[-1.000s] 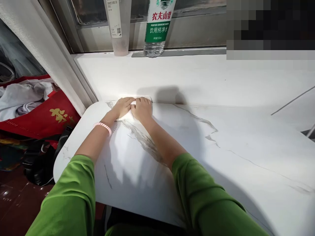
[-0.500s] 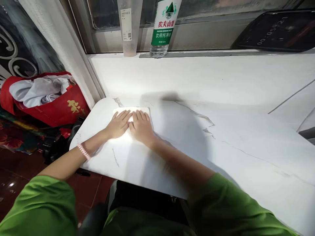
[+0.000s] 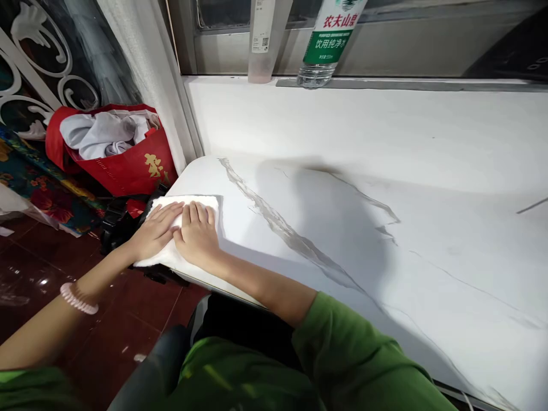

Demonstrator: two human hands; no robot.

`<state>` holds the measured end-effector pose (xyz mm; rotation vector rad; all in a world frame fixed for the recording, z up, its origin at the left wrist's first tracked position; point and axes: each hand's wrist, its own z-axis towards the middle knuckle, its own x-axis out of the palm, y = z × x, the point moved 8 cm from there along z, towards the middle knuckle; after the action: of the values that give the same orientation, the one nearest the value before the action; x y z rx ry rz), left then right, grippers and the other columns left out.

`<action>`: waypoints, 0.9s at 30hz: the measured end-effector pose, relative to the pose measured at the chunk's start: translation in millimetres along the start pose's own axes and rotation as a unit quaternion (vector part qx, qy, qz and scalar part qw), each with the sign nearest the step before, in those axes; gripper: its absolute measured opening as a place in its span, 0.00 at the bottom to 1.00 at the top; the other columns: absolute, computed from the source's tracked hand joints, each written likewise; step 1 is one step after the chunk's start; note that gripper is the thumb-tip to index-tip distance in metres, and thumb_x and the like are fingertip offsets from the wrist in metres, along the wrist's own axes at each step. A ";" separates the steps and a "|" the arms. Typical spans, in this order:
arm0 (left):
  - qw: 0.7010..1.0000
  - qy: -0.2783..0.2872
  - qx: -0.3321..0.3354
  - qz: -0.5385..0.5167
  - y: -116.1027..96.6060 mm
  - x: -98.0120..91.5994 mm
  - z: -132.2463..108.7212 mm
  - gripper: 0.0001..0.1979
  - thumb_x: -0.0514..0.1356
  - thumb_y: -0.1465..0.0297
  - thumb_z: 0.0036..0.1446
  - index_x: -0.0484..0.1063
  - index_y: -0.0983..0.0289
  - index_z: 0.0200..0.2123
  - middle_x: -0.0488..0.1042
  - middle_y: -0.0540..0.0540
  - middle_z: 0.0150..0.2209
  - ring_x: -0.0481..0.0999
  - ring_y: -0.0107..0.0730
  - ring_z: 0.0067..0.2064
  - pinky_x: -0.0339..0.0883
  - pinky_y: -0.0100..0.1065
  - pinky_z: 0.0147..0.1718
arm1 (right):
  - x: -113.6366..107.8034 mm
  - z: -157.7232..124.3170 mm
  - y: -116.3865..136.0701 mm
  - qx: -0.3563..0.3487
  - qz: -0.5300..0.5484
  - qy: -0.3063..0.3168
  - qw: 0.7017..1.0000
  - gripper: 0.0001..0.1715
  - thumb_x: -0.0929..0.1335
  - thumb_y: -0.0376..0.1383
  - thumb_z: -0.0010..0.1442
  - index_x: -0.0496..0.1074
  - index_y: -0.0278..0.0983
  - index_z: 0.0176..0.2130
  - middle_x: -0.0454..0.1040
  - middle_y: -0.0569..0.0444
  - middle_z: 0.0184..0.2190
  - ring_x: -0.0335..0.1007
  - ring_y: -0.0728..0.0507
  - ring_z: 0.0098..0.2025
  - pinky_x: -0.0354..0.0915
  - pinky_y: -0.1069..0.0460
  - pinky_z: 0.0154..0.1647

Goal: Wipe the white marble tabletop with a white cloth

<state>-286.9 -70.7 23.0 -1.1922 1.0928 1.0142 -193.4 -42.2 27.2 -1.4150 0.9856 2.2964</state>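
Observation:
A white cloth (image 3: 176,258) lies spread at the left corner of the white marbled table (image 3: 265,262), reaching to its front edge. My left hand (image 3: 157,233) rests flat on the cloth's left half, fingers stretched toward the far side. Beside it my right hand (image 3: 197,235) presses flat on the cloth, its fingers also straight. The two hands touch or nearly touch near the cloth's middle. A pink coil band (image 3: 79,299) circles my left wrist.
On the ledge by the window stand a water bottle (image 3: 327,45) and a clear plastic container (image 3: 262,45). A dark phone (image 3: 514,48) is partly in view at the right. Left of the table sits a red bag (image 3: 128,171) with pale cloth inside, beside a white curtain (image 3: 145,74).
Both hands and the cloth have moved left and toward me, to the table's left front edge. The view has shifted too, so the phone is now partly cut off.

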 end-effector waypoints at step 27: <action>0.999 0.027 0.040 0.017 -17.1 28.8 232.5 0.28 0.41 0.69 0.68 0.50 0.66 0.70 0.49 0.59 0.72 0.46 0.41 0.73 0.36 0.50 0.69 | -24.6 114.3 -182.2 0.075 -0.128 -0.050 0.988 0.31 0.55 0.31 0.66 0.60 0.21 0.64 0.61 0.36 0.66 0.53 0.36 0.69 0.46 0.39 0.68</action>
<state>-242.0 159.4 8.1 -1.1456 1.1890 0.9585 -160.1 170.8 7.6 -1.2723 0.8696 2.0409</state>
